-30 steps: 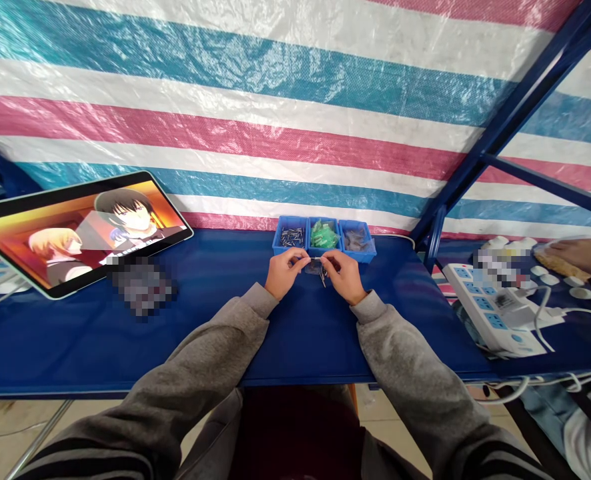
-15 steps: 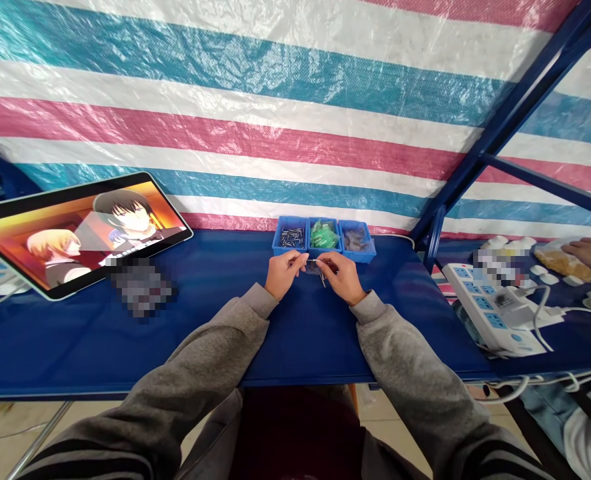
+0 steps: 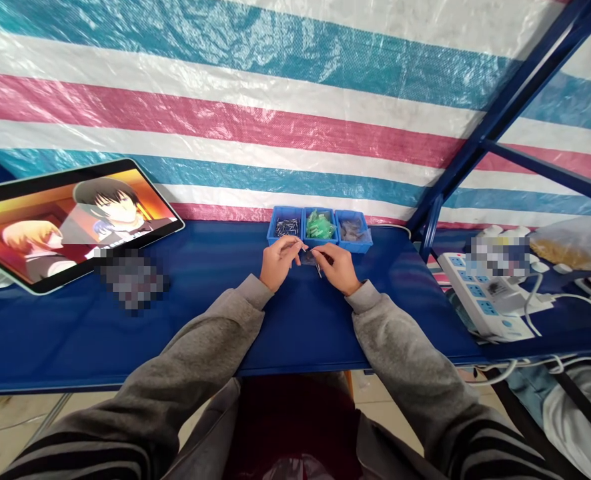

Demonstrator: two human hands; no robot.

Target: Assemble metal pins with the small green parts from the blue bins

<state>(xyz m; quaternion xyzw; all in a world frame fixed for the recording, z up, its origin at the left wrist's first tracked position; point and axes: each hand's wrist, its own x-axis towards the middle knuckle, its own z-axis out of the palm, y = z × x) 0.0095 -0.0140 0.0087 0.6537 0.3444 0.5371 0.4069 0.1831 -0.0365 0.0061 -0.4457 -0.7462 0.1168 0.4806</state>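
Observation:
My left hand [image 3: 278, 261] and my right hand [image 3: 336, 267] meet over the blue table [image 3: 200, 313], both pinched shut on small metal parts [image 3: 313, 257] held between their fingertips. The parts are too small to name; a thin pin hangs down from the right fingers. Just behind my hands stand three small blue bins: the left bin [image 3: 285, 225] with dark pins, the middle bin [image 3: 319, 225] with green pieces, the right bin [image 3: 353, 230] with brownish pieces.
A tablet [image 3: 60, 223] playing a cartoon leans at the left. A white power strip [image 3: 485, 303] with cables lies at the right, beside a plastic bag [image 3: 570, 243]. A striped tarp [image 3: 275, 100] hangs behind; a blue frame post [image 3: 428, 227] stands at the right.
The view has tipped slightly down and left. The other person's hand at the far right has left the view. My hands stay pinched together on the small parts.

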